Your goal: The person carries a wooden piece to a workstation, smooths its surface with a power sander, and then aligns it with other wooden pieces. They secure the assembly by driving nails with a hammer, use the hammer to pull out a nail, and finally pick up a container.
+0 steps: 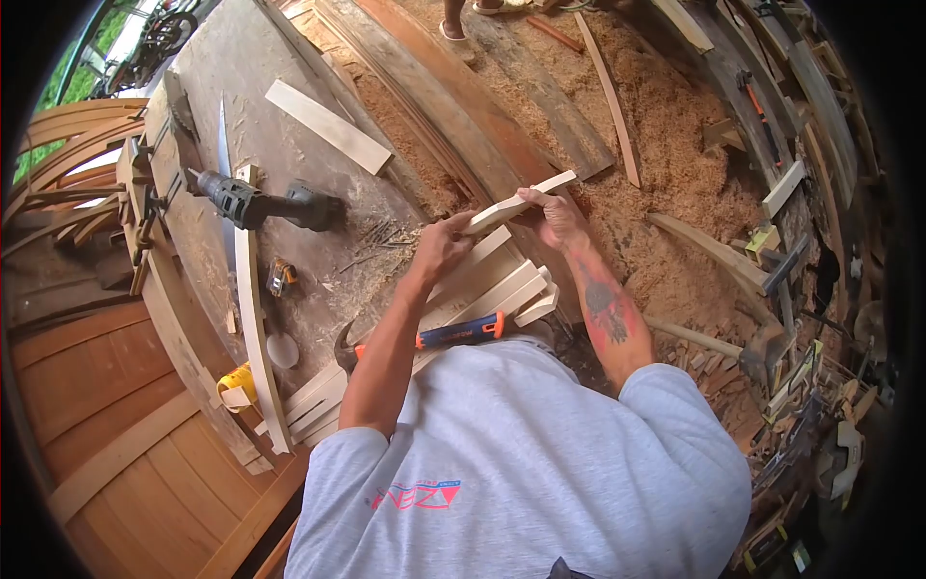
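Both my hands grip a short pale wood strip, held at a slant above the workbench. My left hand is closed round its lower end; my right hand pinches it near the upper end. Beneath and beside the strip lie several more cut wood pieces, partly hidden by my arms. A hammer with a blue and orange handle rests across them, close to my shirt, its claw head showing left of my left forearm.
On the workbench are a cordless drill, a long wood strip, a loose board, and a yellow tape roll. Sawdust covers the floor, with another person's foot at the top. Tools and offcuts crowd the right side.
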Demonstrator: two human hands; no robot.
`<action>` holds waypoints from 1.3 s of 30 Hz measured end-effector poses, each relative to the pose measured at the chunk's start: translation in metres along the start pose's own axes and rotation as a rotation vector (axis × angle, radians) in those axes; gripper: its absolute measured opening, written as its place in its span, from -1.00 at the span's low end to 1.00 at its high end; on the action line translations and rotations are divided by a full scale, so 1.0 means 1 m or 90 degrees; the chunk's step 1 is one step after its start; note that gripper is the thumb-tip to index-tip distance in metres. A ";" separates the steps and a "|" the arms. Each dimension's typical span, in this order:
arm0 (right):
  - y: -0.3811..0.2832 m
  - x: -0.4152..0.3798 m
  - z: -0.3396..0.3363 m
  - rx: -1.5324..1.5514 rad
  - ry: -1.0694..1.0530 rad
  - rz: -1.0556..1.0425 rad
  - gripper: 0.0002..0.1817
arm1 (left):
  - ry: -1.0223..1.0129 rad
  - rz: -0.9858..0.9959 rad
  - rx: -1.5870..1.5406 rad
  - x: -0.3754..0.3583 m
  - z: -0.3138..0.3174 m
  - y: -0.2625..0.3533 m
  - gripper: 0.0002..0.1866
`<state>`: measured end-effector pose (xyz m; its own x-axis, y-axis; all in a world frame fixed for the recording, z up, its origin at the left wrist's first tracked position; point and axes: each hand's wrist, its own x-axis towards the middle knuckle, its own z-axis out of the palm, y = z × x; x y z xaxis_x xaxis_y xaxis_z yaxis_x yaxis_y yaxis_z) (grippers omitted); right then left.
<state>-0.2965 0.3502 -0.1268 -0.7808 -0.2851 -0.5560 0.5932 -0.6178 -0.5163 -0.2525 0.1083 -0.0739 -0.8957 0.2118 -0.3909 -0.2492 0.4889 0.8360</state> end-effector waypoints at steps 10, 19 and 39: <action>-0.005 0.013 -0.007 -0.013 -0.039 0.049 -0.85 | -0.096 0.042 0.018 -0.003 -0.021 0.030 -0.43; -0.010 0.017 0.006 -0.006 -0.057 0.034 -0.79 | -0.171 -0.007 0.069 -0.012 -0.017 0.047 -0.33; 0.001 -0.088 0.005 -0.430 0.285 -0.377 -0.69 | 0.121 0.240 0.123 -0.027 0.040 0.005 -0.44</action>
<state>-0.2285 0.3709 -0.0753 -0.9230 0.3209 -0.2123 0.2285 0.0134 -0.9734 -0.2151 0.1385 -0.0748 -0.9669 0.2544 0.0187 0.1632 0.5605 0.8119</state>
